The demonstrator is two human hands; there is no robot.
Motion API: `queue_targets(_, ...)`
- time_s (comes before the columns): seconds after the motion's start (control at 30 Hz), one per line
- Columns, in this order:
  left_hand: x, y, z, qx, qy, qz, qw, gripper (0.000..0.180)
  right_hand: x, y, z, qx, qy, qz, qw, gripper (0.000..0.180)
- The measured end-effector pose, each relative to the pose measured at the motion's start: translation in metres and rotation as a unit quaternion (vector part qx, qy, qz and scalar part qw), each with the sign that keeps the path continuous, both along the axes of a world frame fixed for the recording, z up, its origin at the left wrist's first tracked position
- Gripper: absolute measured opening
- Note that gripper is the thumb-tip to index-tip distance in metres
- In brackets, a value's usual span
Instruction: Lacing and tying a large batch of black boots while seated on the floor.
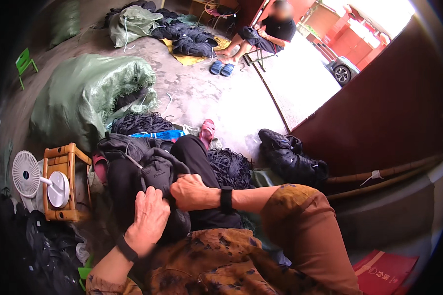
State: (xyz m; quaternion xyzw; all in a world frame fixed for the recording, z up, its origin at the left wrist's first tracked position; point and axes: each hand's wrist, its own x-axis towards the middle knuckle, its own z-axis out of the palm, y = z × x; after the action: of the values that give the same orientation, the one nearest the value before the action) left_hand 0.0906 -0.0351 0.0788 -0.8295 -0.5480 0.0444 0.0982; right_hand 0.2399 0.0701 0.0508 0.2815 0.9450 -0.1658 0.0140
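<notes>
A dark grey fabric shoe [163,167] lies across my lap, with a small raised mark on its upper. My left hand [150,212] is closed at its near left side, fingers curled inward. From the right, my right hand [194,191] grips the shoe's edge in a fist. The two hands are close together, and they hide what lies between the fingertips. More dark grey material [120,145] rests over my left knee, just beyond the shoe. Tangled black laces [229,167] are heaped beside my right leg, and another lace heap [140,123] lies past my knees.
To the left, a white fan [27,169] stands by a bamboo stool [66,182]. Beyond it bulges a green woven sack [83,98]. Black shoes [47,246] are piled lower left; a black bundle [290,157] lies right. A person [278,29] sits at the far doorway.
</notes>
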Motion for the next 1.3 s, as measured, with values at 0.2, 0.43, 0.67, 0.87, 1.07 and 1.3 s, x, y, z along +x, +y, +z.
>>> queue_targets(0.2,-0.015,-0.011,-0.032,0.064,-0.185,-0.056,0.979,0.043,-0.009,0.016,0.016,-0.027,-0.088,0.038,0.995,0.017)
queue_targets(0.43,0.002,-0.009,-0.018,0.107,-0.054,0.010,0.993,0.010,-0.005,0.004,0.013,0.016,-0.071,0.073,0.995,0.014)
queue_targets(0.67,-0.014,-0.019,-0.016,0.234,-0.001,-0.057,0.971,0.022,0.004,0.021,0.006,-0.183,0.086,-0.089,0.975,0.022)
queue_targets(0.87,-0.010,-0.006,-0.026,0.141,-0.125,-0.047,0.981,0.015,0.038,0.019,0.044,-0.447,0.391,-0.226,0.772,0.028)
queue_targets(1.07,-0.020,0.010,-0.041,0.025,-0.368,-0.042,0.929,0.017,0.069,0.019,0.040,-0.580,0.354,-0.271,0.681,0.015)
queue_targets(1.3,-0.006,0.044,-0.059,-0.013,-0.326,0.053,0.944,0.011,0.318,0.164,-0.038,-0.220,0.406,-0.298,0.835,0.026)
